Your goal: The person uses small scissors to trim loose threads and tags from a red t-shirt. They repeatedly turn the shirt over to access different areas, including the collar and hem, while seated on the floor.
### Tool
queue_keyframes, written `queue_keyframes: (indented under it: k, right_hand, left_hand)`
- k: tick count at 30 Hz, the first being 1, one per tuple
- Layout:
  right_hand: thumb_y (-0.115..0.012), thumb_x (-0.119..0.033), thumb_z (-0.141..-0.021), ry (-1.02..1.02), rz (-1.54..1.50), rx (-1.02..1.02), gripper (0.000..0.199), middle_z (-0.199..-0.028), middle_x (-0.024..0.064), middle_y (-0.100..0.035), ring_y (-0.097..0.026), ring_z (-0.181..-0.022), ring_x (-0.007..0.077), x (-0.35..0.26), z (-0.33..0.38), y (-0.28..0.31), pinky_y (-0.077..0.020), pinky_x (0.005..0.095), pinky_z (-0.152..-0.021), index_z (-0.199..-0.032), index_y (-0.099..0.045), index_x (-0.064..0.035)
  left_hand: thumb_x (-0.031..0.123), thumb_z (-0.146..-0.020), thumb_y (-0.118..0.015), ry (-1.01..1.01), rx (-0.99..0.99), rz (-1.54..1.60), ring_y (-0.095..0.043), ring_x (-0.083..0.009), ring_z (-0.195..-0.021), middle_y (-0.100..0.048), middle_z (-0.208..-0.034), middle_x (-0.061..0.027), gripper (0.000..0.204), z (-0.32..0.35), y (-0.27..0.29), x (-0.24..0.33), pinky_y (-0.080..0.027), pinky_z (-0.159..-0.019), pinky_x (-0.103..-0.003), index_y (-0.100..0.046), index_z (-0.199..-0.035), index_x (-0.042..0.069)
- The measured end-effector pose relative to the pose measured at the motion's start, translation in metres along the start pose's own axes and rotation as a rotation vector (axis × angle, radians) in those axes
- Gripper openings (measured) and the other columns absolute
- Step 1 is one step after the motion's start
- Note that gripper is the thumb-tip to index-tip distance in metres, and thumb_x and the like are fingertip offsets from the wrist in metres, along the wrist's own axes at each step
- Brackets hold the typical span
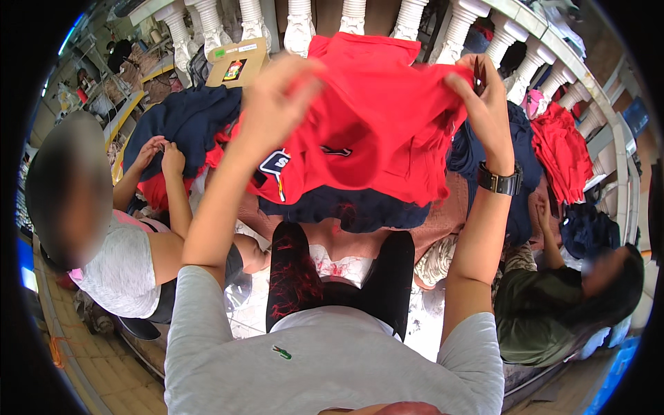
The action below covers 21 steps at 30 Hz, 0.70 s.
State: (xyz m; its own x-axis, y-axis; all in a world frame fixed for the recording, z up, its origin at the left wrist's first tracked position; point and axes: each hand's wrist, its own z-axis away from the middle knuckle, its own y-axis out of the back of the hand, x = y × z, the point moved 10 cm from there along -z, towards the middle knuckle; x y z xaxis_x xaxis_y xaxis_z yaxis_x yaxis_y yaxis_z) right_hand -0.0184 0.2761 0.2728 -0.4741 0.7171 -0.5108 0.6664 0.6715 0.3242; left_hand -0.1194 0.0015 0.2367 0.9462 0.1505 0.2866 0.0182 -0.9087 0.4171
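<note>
A red garment with a dark-and-white printed patch hangs raised in front of me, sagging between my two hands. My left hand, blurred by motion, is curled at its upper left edge. At its upper right corner my right hand pinches the cloth. Dark pointed thread snips are also in that hand, blades upward. Below the red cloth lies a navy garment, strewn with red thread bits. More red threads cling to my black trousers.
At left, a person handles navy and red cloth; another person sits at right. Navy garments and a red garment pile lie to the right. A cardboard box stands before the white balusters.
</note>
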Motion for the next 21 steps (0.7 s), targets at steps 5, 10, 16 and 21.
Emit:
queue_keyframes:
  k: [5, 10, 16, 21]
  right_hand:
    - [-0.068, 0.0, -0.077, -0.05, 0.121, -0.094, 0.026, -0.085, 0.001, -0.061, -0.052, -0.065, 0.011, 0.006, 0.005, -0.006, -0.043, 0.0271, -0.06, -0.101, -0.06, -0.0009]
    - [-0.073, -0.003, -0.077, -0.195, 0.178, -0.193, 0.023, -0.089, 0.0088, -0.07, -0.058, -0.062, 0.0118, 0.024, -0.007, -0.004, -0.0442, 0.0295, -0.055, -0.099, -0.067, 0.0008]
    - [-0.081, -0.013, -0.079, -0.067, 0.439, -0.149, 0.031, -0.099, 0.0172, -0.073, -0.069, -0.1, 0.0336, 0.029, 0.02, -0.029, -0.0524, 0.0399, -0.09, -0.105, -0.07, -0.0006]
    - [-0.081, -0.016, -0.081, -0.158, 0.369, -0.16, 0.023, -0.094, 0.0136, -0.071, -0.07, -0.09, 0.0319, 0.021, 0.039, -0.087, -0.054, 0.0413, -0.077, -0.096, -0.071, -0.0025]
  left_hand:
    - [-0.003, -0.084, -0.075, -0.122, 0.368, -0.067, -0.056, -0.0117, -0.079, -0.059, -0.082, -0.0012, 0.027, -0.038, 0.093, -0.017, -0.045, -0.074, -0.023, -0.081, -0.107, 0.01]
    - [0.003, -0.09, -0.072, 0.17, -0.009, -0.087, -0.062, -0.0175, -0.094, -0.066, -0.1, -0.0073, 0.025, -0.029, 0.059, -0.096, -0.048, -0.086, -0.027, -0.075, -0.114, 0.003]
    - [0.006, -0.091, -0.071, -0.045, 0.04, -0.469, -0.065, -0.0214, -0.104, -0.063, -0.114, -0.0131, 0.03, -0.001, 0.022, -0.011, -0.053, -0.088, -0.034, -0.065, -0.12, 0.003]
    - [0.007, -0.089, -0.074, 0.213, -0.272, 0.263, -0.064, -0.0176, -0.081, -0.064, -0.095, -0.0103, 0.025, 0.017, -0.077, -0.01, -0.054, -0.076, -0.032, -0.061, -0.108, 0.0]
